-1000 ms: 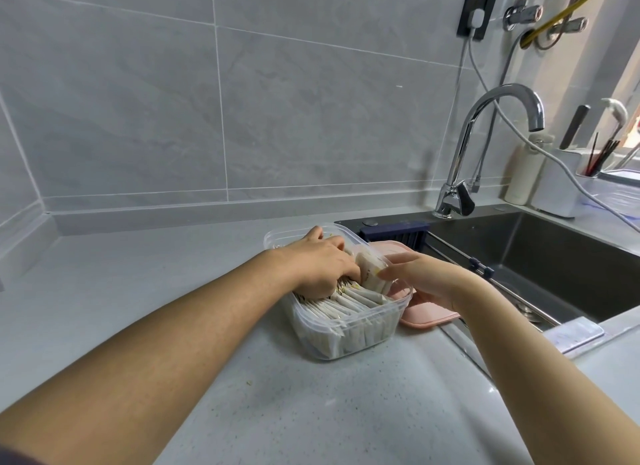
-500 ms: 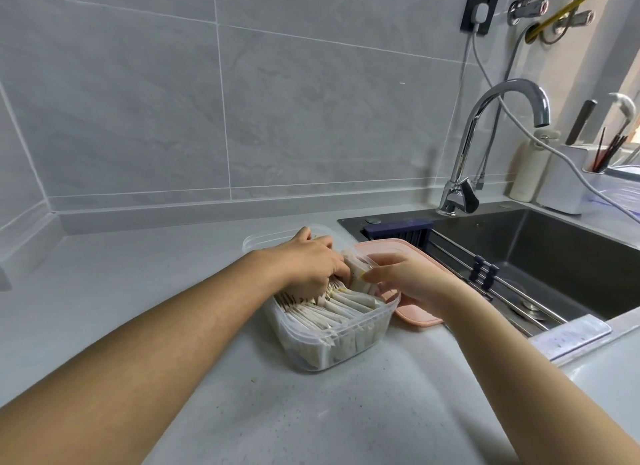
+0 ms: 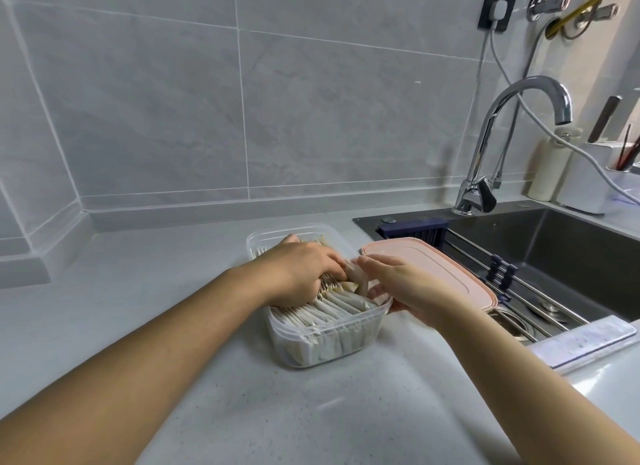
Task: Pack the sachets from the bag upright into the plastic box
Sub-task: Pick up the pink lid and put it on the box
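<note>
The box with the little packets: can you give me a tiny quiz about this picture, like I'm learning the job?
1. True or false: the pink lid is closed on the plastic box.
2. Pick one. Where is the left hand? A) in the box, on the sachets; B) holding a cup; C) in a pocket.
3. Short answer: which hand is nearer the pink lid?

Key
1. False: the lid lies beside the box, not on it.
2. A.
3. The right hand.
</note>
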### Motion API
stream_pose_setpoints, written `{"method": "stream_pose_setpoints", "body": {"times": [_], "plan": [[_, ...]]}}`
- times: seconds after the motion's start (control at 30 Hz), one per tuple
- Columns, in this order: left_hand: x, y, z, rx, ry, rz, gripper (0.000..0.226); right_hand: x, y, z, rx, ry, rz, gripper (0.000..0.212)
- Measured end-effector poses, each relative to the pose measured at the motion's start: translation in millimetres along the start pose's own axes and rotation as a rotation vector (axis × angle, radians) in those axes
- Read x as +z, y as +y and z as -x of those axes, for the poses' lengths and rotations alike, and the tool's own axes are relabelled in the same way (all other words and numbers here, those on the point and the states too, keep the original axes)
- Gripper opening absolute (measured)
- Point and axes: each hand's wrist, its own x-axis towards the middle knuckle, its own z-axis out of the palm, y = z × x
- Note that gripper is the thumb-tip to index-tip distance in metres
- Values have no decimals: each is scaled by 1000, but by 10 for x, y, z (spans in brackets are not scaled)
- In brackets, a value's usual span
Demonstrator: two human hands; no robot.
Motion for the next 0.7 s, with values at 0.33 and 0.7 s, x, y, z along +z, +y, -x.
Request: {"method": "stream_pose_setpoints", "body": {"times": [0.33, 0.7], "plan": [[38, 12, 387, -244, 450, 406, 41, -91, 174, -96, -236, 375, 732, 23], [250, 47, 818, -647, 645, 771, 64, -386, 339, -95, 224, 458, 864, 54]]}}
